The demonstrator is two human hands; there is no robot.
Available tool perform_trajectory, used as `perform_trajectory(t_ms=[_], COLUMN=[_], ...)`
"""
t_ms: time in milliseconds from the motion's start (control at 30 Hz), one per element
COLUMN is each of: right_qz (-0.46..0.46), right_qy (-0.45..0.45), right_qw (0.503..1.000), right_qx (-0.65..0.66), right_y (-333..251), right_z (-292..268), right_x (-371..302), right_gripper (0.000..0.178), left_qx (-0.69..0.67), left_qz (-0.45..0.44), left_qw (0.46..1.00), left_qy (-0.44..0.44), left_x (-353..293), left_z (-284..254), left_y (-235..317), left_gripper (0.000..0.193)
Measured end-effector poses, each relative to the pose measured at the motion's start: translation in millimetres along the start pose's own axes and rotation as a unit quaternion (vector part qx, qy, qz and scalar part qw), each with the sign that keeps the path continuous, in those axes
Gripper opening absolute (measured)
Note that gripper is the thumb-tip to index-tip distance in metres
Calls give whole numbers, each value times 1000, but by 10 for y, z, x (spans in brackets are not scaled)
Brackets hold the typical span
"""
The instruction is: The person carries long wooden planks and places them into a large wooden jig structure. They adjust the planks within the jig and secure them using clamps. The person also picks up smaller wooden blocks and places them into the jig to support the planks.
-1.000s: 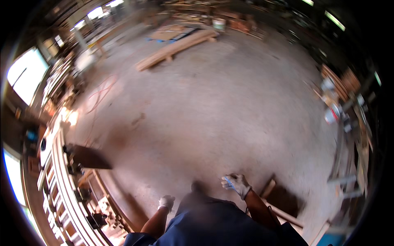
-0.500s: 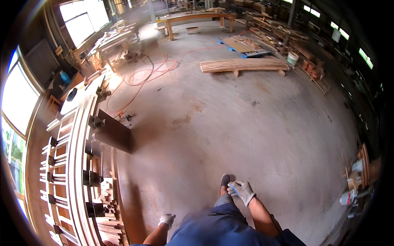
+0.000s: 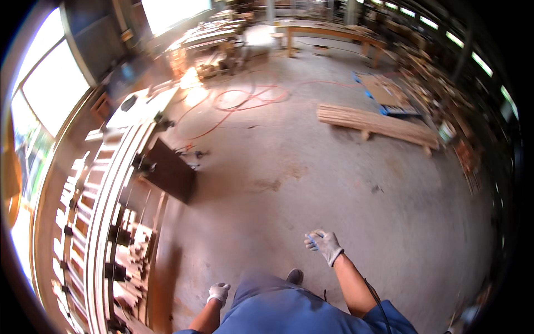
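My left hand (image 3: 218, 292), in a pale work glove, hangs low beside my body. Its fingers are loosely bent and nothing shows in them. My right hand (image 3: 325, 245), gloved in light grey, is out in front at waist height with its fingers curled in. Blue shows at those fingers; I cannot tell whether it belongs to the glove or to a small thing held. Neither hand touches anything around it. Nearest my left hand is a long clamping rack (image 3: 105, 222) holding pale wooden strips, with dark clamps along it.
Wood offcuts (image 3: 136, 261) are piled beneath the rack, and a dark brown panel (image 3: 167, 170) juts from its side. A red hose (image 3: 222, 117) coils across the concrete floor. Ahead right, a bundle of long boards (image 3: 378, 125) rests on blocks before a blue pallet (image 3: 389, 100). A workbench (image 3: 334, 30) stands far back.
My view has swung left, so the rack, boards and bench sit further right. My right hand has risen slightly in view with its arm reaching further forward. A different step of my feet shows.
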State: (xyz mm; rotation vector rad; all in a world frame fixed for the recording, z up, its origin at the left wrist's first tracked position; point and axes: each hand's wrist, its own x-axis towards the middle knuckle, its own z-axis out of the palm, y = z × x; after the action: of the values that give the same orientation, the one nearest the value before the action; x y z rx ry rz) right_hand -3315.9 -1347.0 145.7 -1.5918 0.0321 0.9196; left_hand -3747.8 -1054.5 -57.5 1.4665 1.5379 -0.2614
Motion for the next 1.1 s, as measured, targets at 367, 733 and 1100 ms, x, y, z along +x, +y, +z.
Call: perform_trajectory(t_ms=[367, 733, 1100], right_qz=[46, 95, 69], right_qy=[-59, -23, -66], right_qw=[997, 995, 995], right_qx=[-12, 5, -12], right_y=[-722, -1922, -3096], right_z=[151, 370, 638], right_x=[1724, 3620, 5838], right_gripper=[29, 24, 27], left_qx=[150, 55, 117], left_qz=[-74, 97, 74], left_qw=[983, 994, 990], left_qy=[-82, -11, -10], left_x=[154, 2025, 3317], left_z=[307, -188, -257], left_y=[1228, 4424, 5492], left_gripper=[51, 52, 39])
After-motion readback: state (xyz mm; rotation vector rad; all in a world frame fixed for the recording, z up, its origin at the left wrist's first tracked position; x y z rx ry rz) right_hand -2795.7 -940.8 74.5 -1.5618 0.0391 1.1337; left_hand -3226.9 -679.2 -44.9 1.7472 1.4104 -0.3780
